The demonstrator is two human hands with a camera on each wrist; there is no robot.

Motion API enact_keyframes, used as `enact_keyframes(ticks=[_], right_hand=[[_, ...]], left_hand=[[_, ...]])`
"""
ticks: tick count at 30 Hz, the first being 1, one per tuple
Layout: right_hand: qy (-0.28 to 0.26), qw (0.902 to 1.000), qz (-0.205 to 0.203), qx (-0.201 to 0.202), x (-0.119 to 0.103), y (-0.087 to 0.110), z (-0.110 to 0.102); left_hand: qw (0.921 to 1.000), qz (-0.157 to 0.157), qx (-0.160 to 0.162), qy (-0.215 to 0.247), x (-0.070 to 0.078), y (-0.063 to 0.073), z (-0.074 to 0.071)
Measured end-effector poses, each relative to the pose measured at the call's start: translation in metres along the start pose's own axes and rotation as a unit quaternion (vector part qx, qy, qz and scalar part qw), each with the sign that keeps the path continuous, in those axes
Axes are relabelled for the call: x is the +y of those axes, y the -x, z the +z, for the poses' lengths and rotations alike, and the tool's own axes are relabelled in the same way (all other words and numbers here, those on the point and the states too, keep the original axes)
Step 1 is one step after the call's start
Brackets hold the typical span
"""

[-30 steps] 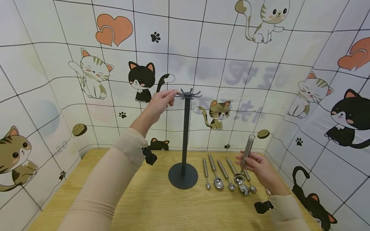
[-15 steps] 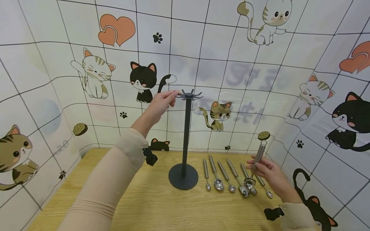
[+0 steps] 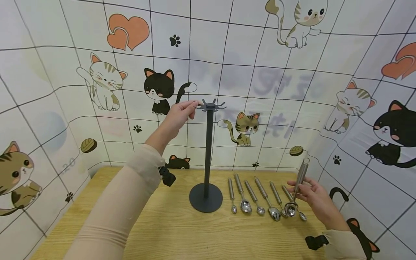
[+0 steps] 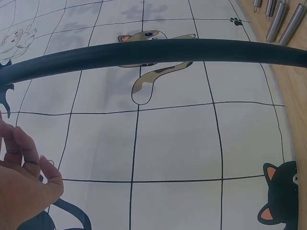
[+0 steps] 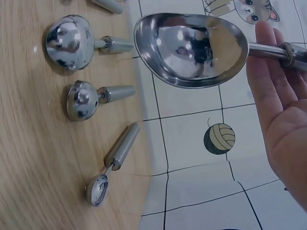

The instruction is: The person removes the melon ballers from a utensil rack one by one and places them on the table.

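My left hand (image 3: 178, 117) pinches the end of a hook at the top left of a dark grey utensil stand (image 3: 208, 151). In the left wrist view, the same hand (image 4: 24, 177) shows beside the hooks at the left edge. My right hand (image 3: 316, 198) holds a shiny steel scoop (image 3: 303, 171) by its handle, ring end up, bowl hanging down above the table. The right wrist view shows the scoop's wide oval bowl (image 5: 187, 50) and my fingers (image 5: 268, 91) behind its handle. In the head view, the scoop overlaps the utensils at the right end of the row.
Several steel scoops and spoons, such as a large spoon (image 3: 246, 206) and a small one at the right end (image 3: 302, 216), lie side by side on the wooden table (image 3: 195, 234). The stand's round base (image 3: 206, 204) is left of them. A cat-print sheet (image 3: 208, 65) hangs behind.
My right hand has moved to the right with the scoop, passing in front of the right part of the row. My left hand has stayed at the stand's hook.
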State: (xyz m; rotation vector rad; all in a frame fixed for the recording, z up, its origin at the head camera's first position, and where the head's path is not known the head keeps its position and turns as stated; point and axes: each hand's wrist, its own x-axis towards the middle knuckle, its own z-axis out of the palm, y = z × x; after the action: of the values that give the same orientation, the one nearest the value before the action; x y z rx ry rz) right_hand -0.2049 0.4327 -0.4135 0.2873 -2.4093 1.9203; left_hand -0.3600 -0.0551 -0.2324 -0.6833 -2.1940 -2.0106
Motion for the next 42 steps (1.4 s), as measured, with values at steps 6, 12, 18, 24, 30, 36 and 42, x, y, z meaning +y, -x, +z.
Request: enact_keyframes(ticks=[6,12,18,24,30,36,42], right_hand=[[0.008,0.9999,0.012,0.007,0.005,0.006,-0.009],[0.023,0.9991,0.033,0.011,0.010,0.009,-0.017],[0.022,0.9953,0.089,0.031,0.017,0.009,-0.025],[-0.002,0.9924,0.120,0.030,0.023,0.011,-0.033],[0.028,0.9866,0.155,0.043,0.029,0.009,-0.042],[0.045,0.9794,0.191,0.048,0.035,0.007,-0.052],[0.041,0.9711,0.230,0.046,0.036,0.004,-0.061]], left_hand=[[1.0000,0.000,-0.007,0.006,0.000,-0.001,0.003],[1.0000,-0.002,-0.002,0.005,0.001,-0.001,0.004],[1.0000,0.001,0.000,-0.003,0.003,0.000,0.005],[1.0000,0.006,0.004,0.002,0.003,0.003,0.003],[0.9999,0.013,0.002,-0.004,0.004,0.003,0.003],[1.0000,0.007,-0.001,-0.005,0.005,0.003,0.004],[0.9999,0.011,0.006,-0.007,0.009,0.003,0.009]])
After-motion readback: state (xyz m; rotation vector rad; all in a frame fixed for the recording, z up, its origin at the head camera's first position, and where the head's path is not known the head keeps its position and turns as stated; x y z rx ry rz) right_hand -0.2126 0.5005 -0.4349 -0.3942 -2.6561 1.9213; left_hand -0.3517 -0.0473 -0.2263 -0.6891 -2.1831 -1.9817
